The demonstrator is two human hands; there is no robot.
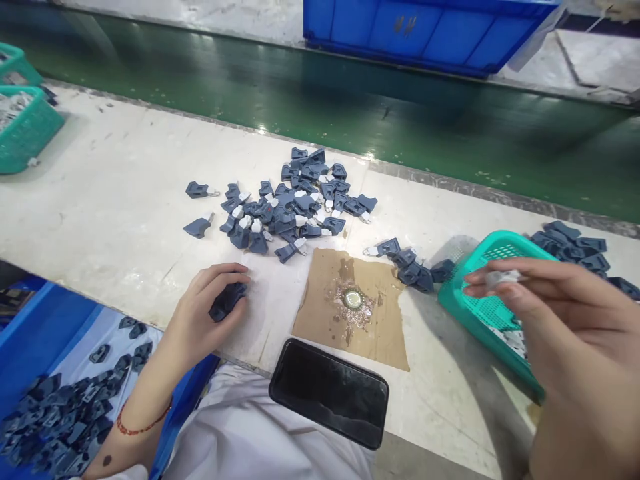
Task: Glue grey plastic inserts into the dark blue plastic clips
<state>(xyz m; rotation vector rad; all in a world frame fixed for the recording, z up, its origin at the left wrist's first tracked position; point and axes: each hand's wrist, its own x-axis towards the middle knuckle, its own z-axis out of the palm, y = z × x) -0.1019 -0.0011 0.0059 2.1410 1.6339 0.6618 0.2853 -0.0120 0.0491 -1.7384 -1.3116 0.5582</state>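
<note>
Head view, from the left: a teal plastic basket (37, 130) of white pieces stands near the far edge of the white table (125, 180). Below the near edge, a blue plastic bin (30, 333) holds many loose, angular, dark blue-grey plastic parts (65, 420). By that near edge, the left hand (197, 303) is curled around one dark blue-grey part (227, 302). Beyond it, a heap of dark parts with white tips (285, 213) spreads toward the far edge. Right of the hand, a black smartphone (330, 393) lies at the near edge; behind it, a brown cardboard square (310, 307) bears a small round metal cap (353, 299). Farther right, the right hand (570, 320) pinches a small white plastic piece (503, 277) between thumb and fingers, above a teal perforated basket (460, 293).
</note>
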